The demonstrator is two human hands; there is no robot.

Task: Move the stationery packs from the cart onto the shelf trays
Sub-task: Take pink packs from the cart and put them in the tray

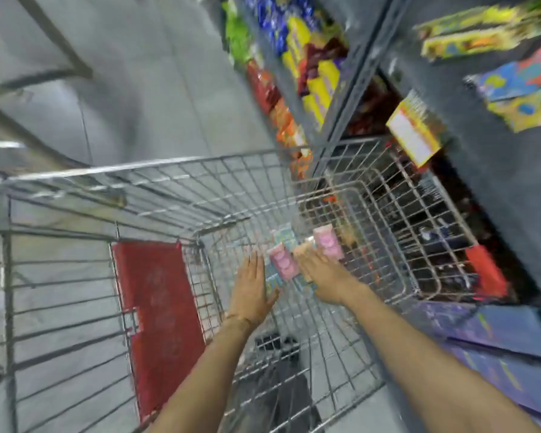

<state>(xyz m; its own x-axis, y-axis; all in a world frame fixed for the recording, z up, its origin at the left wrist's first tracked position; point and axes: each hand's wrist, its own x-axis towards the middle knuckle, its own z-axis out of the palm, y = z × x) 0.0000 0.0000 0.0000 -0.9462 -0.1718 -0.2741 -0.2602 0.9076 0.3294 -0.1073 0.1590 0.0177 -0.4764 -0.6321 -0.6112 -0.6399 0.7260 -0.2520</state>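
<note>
Wire shopping cart [175,182] seen from above, standing on a grey floor [138,73] just beside dark store shelving [497,182] on the right. Both bare arms reach down into the basket. Left hand [252,290]: flat, fingers straight and held together, palm down, just left of a pink stationery pack [281,262] lying on the cart bottom; not gripping anything. Right hand [324,276]: extended over the packs, fingertips near a second pink pack [327,243]; motion blur prevents telling whether it grips. Pale blue-green packs [283,237] lie beneath and between the pink ones. A red child-seat flap [160,310] hangs at the cart's near end. Shelves hold blurred colourful packets [313,57].
</note>
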